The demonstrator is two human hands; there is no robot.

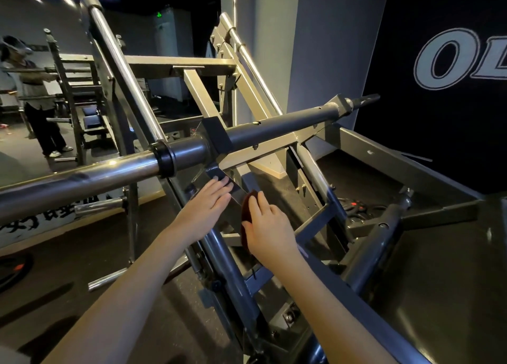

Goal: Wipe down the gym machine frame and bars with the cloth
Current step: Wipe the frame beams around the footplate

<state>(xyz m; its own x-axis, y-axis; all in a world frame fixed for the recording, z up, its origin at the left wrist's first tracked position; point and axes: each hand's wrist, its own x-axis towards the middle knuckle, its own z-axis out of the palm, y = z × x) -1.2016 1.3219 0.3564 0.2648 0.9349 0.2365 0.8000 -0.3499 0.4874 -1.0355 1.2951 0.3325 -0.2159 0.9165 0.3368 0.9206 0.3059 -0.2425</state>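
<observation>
- Head view: the left grip (208,202) is laid flat, fingers straight, on a slanted steel plate (238,192) of the gym machine frame (260,148), just under the junction where the long horizontal bar (90,177) crosses. Nothing is grasped by it.
- The cloth (247,208), dark red, is pressed against the same slanted member by the right grip (270,226). Its fingers are seen mostly straight over the cloth, so the cloth is pressed rather than clenched, and only part of it shows between thumb and forefinger.
- The two grips are placed near each other but not touching.
- Slipping is judged the first risk: the cloth is kept in place by pressure alone on a steep, smooth surface, and on a fast stroke it could be dropped through the open gaps of the frame below.
- Pinching is judged the second — the left fingers are rested beside a thin plate edge on what looks to be a sliding carriage, and they could be caught if it were shifted by leaning weight.
- The horizontal bar passes just above both forearms and could be knocked on an upward stroke.
- A person (35,97) is seen well apart at another rack, to the left.
</observation>
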